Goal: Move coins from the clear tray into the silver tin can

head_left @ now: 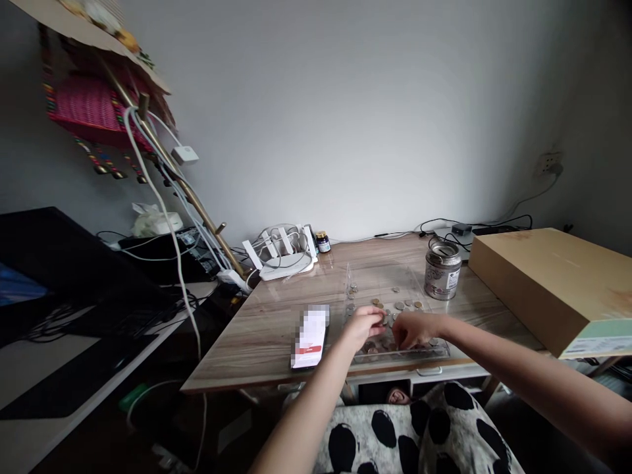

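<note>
A shallow clear plastic tray (388, 273) lies on the wooden desk with several silver and gold coins scattered in it. My left hand (364, 326) is over the tray's left part, its fingers curled close together among the coins. Just to its right, my right hand (415, 329) reaches down into the tray with bent fingers, its fingertips low over the coins. What either hand pinches is too small to make out. A gold coin (418, 305) and a silver coin (399, 306) lie beyond my right hand. Left of the tray rests a smartphone (312, 336) with a lit screen.
A metal tin (443, 271) with a lid stands behind the tray on the right. Beside it is a large cardboard box (548, 283). A white router (286, 264) with cables and a small dark jar (322, 241) stand at the back. A laptop (59, 263) sits far left.
</note>
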Available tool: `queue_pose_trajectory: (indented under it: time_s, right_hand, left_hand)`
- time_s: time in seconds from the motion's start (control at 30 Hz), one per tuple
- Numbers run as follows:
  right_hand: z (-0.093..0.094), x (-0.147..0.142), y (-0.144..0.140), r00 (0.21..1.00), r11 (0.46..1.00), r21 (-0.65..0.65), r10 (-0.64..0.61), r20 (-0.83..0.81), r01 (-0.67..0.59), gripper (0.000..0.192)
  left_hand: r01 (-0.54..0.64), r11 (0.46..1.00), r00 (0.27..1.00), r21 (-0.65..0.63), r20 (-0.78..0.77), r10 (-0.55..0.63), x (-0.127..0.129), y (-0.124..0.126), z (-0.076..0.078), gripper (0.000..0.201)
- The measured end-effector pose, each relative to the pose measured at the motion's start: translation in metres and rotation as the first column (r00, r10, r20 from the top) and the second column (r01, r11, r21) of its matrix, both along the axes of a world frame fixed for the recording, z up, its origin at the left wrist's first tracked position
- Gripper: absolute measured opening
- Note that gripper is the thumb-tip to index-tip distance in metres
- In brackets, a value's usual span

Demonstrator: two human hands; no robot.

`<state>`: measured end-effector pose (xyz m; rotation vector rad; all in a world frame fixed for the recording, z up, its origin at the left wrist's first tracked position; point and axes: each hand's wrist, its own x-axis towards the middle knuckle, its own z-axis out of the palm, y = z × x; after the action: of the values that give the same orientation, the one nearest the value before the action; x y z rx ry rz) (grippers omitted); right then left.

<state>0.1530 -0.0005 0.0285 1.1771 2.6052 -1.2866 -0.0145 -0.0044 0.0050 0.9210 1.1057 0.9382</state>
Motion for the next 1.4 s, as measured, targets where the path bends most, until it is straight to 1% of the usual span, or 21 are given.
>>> queue_pose_trajectory:
  time_s: [0.07, 0.13, 0.2, 0.3, 0.37, 0.43, 0.53, 0.57, 0.6, 0.73, 0.77, 0.83, 0.87, 0.9, 0.93, 0.97, 1.0, 1.07, 1.17, 1.33, 1.4]
  right_hand:
    - [-0.003, 0.0, 0.008, 0.985, 0.992, -0.017, -0.129, -0.116, 0.127, 0.01]
    - [-0.004, -0.002, 0.016, 0.934, 0.966, -0.052, -0.258, -0.246, 0.253, 0.015]
    - [-0.002, -0.007, 0.022, 0.885, 0.937, -0.034, -0.34, -0.317, 0.348, 0.019]
    - [0.008, -0.006, 0.023, 0.858, 0.851, 0.223, -0.392, -0.331, 0.475, 0.016]
    - [0.021, 0.007, 0.023, 0.846, 0.748, 0.409, -0.394, -0.358, 0.522, 0.017]
    - [0.039, 0.033, 0.027, 0.806, 0.613, 0.523, -0.432, -0.405, 0.592, 0.021]
    - [0.066, 0.082, 0.045, 0.658, 0.337, 0.627, -0.645, -0.389, 0.702, 0.022]
    - [0.073, 0.096, 0.052, 0.605, 0.276, 0.659, -0.72, -0.34, 0.699, 0.021]
    - [0.078, 0.108, 0.06, 0.569, 0.256, 0.688, -0.776, -0.274, 0.679, 0.019]
    - [0.088, 0.122, 0.075, 0.55, 0.337, 0.738, -0.833, -0.055, 0.585, 0.016]
    - [0.088, 0.117, 0.074, 0.552, 0.322, 0.757, -0.831, -0.062, 0.569, 0.018]
    - [0.082, 0.097, 0.062, 0.574, 0.231, 0.804, -0.803, -0.161, 0.548, 0.022]
    - [0.077, 0.084, 0.053, 0.609, 0.206, 0.813, -0.764, -0.215, 0.545, 0.024]
    - [0.069, 0.069, 0.043, 0.665, 0.228, 0.811, -0.706, -0.244, 0.539, 0.026]
    - [0.059, 0.053, 0.032, 0.724, 0.28, 0.798, -0.639, -0.259, 0.534, 0.027]
    - [0.048, 0.038, 0.021, 0.81, 0.43, 0.761, -0.548, -0.209, 0.486, 0.027]
    - [0.037, 0.024, 0.011, 0.881, 0.547, 0.725, -0.439, -0.176, 0.418, 0.028]
    - [0.017, 0.003, -0.004, 0.934, 0.65, 0.675, -0.305, -0.187, 0.348, 0.029]
    - [0.004, -0.008, -0.012, 0.923, 0.66, 0.647, -0.301, -0.237, 0.382, 0.024]
    - [0.007, 0.0, -0.014, 0.909, 0.68, 0.613, -0.38, -0.175, 0.402, 0.012]
    - [0.005, 0.002, -0.015, 0.894, 0.686, 0.592, -0.424, -0.148, 0.423, 0.014]
  left_hand:
    - [-0.185, 0.972, 0.943, -0.141, 0.251, 0.216, 0.005, 0.005, -0.001, 0.01]
    - [-0.26, 0.929, 0.855, -0.264, 0.384, 0.348, 0.015, 0.009, -0.004, 0.013]
    - [-0.23, 0.925, 0.821, -0.302, 0.45, 0.351, 0.028, 0.011, -0.008, 0.012]
    - [-0.148, 0.948, 0.794, -0.283, 0.537, 0.284, 0.043, 0.009, -0.013, 0.013]
    - [-0.122, 0.951, 0.777, -0.283, 0.569, 0.269, 0.047, 0.006, -0.014, 0.015]
    - [-0.12, 0.952, 0.796, -0.282, 0.546, 0.263, 0.046, 0.001, -0.013, 0.016]
    - [-0.104, 0.977, 0.866, -0.184, 0.467, 0.18, 0.043, -0.005, -0.01, 0.011]
    - [-0.086, 0.987, 0.888, -0.137, 0.439, 0.138, 0.043, -0.007, -0.009, 0.009]
    - [-0.075, 0.993, 0.905, -0.089, 0.413, 0.105, 0.042, -0.009, -0.008, 0.008]
    - [-0.065, 0.997, 0.949, 0.037, 0.311, 0.05, 0.044, -0.011, -0.008, 0.025]
    - [-0.055, 0.998, 0.954, 0.042, 0.297, 0.04, 0.045, -0.01, -0.009, 0.028]
    - [-0.049, 0.999, 0.955, 0.021, 0.292, 0.041, 0.045, -0.009, -0.011, 0.033]
    - [-0.059, 0.998, 0.954, 0.01, 0.296, 0.053, 0.045, -0.008, -0.013, 0.034]
    - [-0.073, 0.997, 0.952, 0.005, 0.298, 0.069, 0.046, -0.007, -0.014, 0.034]
    - [-0.092, 0.996, 0.951, 0.005, 0.296, 0.086, 0.045, -0.006, -0.016, 0.034]
    - [-0.113, 0.994, 0.951, 0.008, 0.292, 0.106, 0.045, -0.005, -0.017, 0.033]
    - [-0.133, 0.991, 0.949, 0.01, 0.29, 0.125, 0.045, -0.004, -0.018, 0.032]
    - [-0.164, 0.986, 0.941, 0.004, 0.301, 0.155, 0.045, -0.004, -0.018, 0.029]
    - [-0.156, 0.987, 0.926, -0.033, 0.344, 0.158, 0.044, -0.005, -0.017, 0.026]
    - [-0.073, 0.992, 0.923, -0.098, 0.37, 0.105, 0.045, -0.005, -0.016, 0.012]
    - [-0.047, 0.996, 0.925, -0.082, 0.373, 0.074, 0.046, -0.005, -0.015, 0.007]
